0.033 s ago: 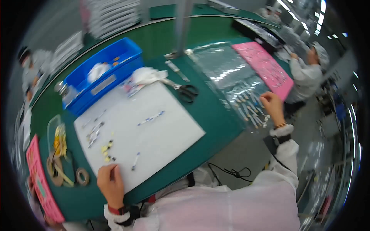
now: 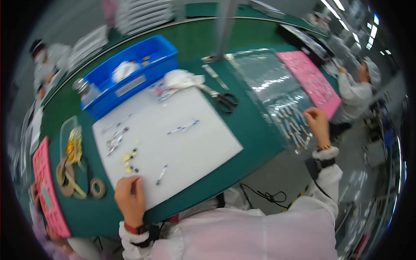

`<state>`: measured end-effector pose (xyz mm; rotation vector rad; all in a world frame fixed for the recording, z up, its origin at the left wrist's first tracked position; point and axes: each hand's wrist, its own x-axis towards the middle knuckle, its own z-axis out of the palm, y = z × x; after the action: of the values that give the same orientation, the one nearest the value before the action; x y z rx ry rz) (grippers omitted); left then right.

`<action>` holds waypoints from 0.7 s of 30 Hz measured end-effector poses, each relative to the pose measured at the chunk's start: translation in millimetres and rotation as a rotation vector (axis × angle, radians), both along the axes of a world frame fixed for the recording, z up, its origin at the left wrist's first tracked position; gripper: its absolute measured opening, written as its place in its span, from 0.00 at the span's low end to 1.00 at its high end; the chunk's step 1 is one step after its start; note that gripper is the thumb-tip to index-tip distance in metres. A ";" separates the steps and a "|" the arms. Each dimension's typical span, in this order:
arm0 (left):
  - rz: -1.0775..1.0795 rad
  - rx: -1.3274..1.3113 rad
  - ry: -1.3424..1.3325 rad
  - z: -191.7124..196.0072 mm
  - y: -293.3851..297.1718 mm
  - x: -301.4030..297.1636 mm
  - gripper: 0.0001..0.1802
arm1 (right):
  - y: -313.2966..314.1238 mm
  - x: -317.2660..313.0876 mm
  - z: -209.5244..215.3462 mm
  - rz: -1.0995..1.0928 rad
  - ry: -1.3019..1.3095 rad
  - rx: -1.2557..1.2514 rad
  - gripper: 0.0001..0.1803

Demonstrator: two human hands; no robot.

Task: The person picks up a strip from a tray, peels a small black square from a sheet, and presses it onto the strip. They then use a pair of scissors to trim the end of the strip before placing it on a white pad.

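Left hand, right hand and strips farther right in view than before (both grips unclear)

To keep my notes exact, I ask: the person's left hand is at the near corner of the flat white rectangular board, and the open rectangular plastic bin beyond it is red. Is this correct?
Not quite: as the head view shows, the open rectangular plastic bin is blue, not red. The person's left hand is indeed at the near corner of the flat white rectangular board.
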<state>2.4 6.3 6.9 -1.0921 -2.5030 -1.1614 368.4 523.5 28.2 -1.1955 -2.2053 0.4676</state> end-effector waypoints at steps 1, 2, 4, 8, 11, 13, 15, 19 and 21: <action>-0.007 -0.002 -0.011 0.6 1.6 -0.5 0.02 | -14.7 -3.6 13.3 0.028 -0.017 0.029 0.06; -0.021 0.008 -0.022 2.6 3.2 -0.3 0.03 | -22.7 -7.9 21.3 0.064 -0.004 0.024 0.07; 0.003 0.007 -0.025 6.2 1.5 0.0 0.04 | -54.3 -49.3 40.4 0.183 0.004 0.011 0.07; -0.004 0.030 0.004 10.5 0.7 2.1 0.03 | -137.3 -130.3 71.4 0.410 0.015 -0.181 0.04; 0.030 0.024 0.015 9.0 -6.1 -0.6 0.04 | -191.9 -186.3 67.8 0.784 0.043 -0.242 0.04; 0.023 0.051 0.005 6.4 -5.3 0.6 0.04 | -219.9 -218.5 63.6 0.965 0.019 -0.296 0.04; 0.025 0.054 0.006 4.4 -6.0 -1.7 0.04 | -246.0 -249.8 57.0 1.100 -0.029 -0.386 0.05; 0.026 0.066 0.016 6.6 -8.5 -0.1 0.04 | -280.8 -292.3 41.0 1.308 -0.082 -0.325 0.06; 0.023 0.077 -0.017 3.9 -9.7 -0.5 0.04 | -289.2 -304.5 31.5 1.458 -0.090 -0.148 0.09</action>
<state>1.9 -3.4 10.8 -1.0354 -2.4544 -1.2551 63.9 234.3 59.7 0.5859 -2.8035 1.1098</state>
